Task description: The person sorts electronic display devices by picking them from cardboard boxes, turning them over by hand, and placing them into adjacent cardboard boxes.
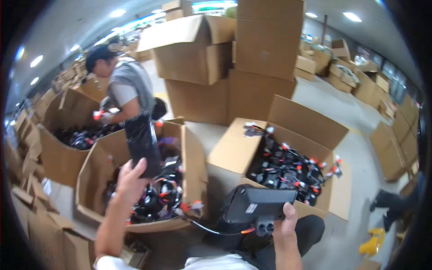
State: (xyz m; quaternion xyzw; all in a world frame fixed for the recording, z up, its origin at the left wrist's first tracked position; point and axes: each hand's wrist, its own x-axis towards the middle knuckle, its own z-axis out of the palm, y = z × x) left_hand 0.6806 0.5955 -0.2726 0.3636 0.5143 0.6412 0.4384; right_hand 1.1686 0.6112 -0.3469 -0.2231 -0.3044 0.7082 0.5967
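My left hand (pixel 132 179), thumb up, is closed around the lower end of a long black plastic-wrapped pack (pixel 143 146). The pack stands nearly upright over an open cardboard box (pixel 195 164) of similar black packs with coloured wires and connectors. In front of my lap, my right hand (pixel 286 220) grips the lower right edge of a flat black tablet-like device (pixel 258 204) with a pale label. Two round fittings sit at its bottom edge. A thin pale cable (pixel 209 228) runs left from there to a red and white connector (pixel 192 208) by the box's rim.
To the right, an open box (pixel 236 146) holds many black packs with orange and white connectors. A person (pixel 128 87) leans over another box (pixel 60 155) at the left. Tall cartons (pixel 198 96) stand behind; a yellow object (pixel 372 242) lies on the floor.
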